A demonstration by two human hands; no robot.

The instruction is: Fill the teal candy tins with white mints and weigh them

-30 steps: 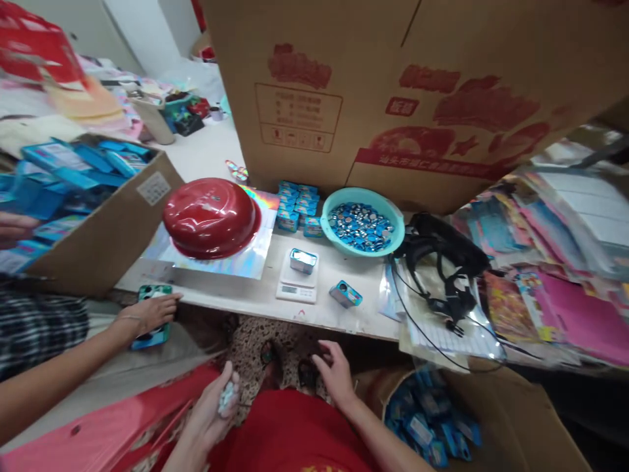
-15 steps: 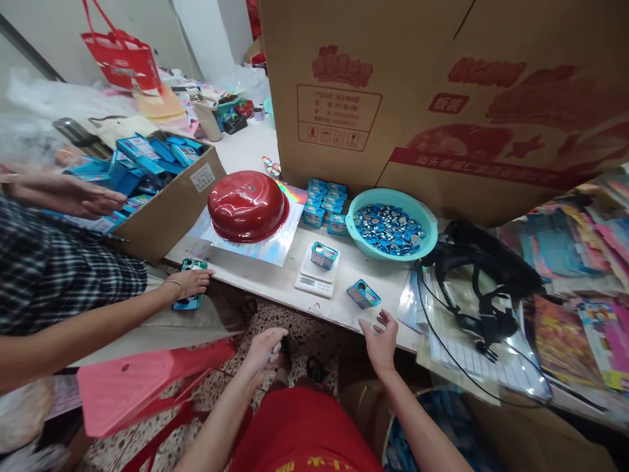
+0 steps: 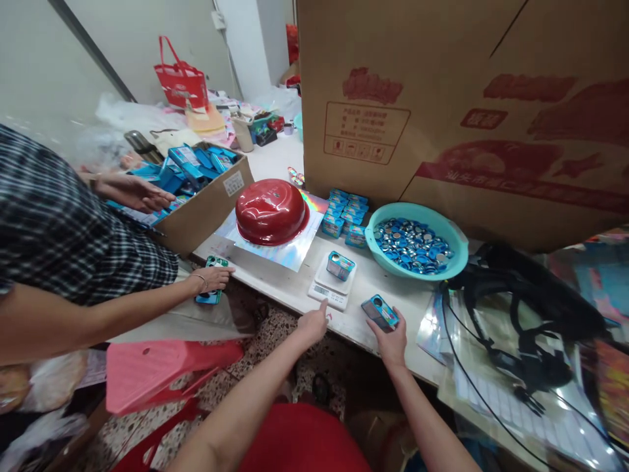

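My right hand grips a small blue box by its near end, at the table's front edge. The box has a dark round hole in its top face. My left hand points its index finger at the front of a white digital scale; its other fingers are curled, and what they hold, if anything, is hidden. On the scale's platform rests another small blue box. Behind the scale stand several stacked blue boxes. A turquoise basin to their right holds many round blue and silver pieces.
An upturned red basin lies on shiny sheets. At left, a co-worker's hand rests on a green-blue packet, beside a carton of blue boxes. A large carton walls the back. Black straps lie at right.
My right hand has closed on the blue box by the table edge. My left hand has moved forward and right to the scale's front. The view has shifted.
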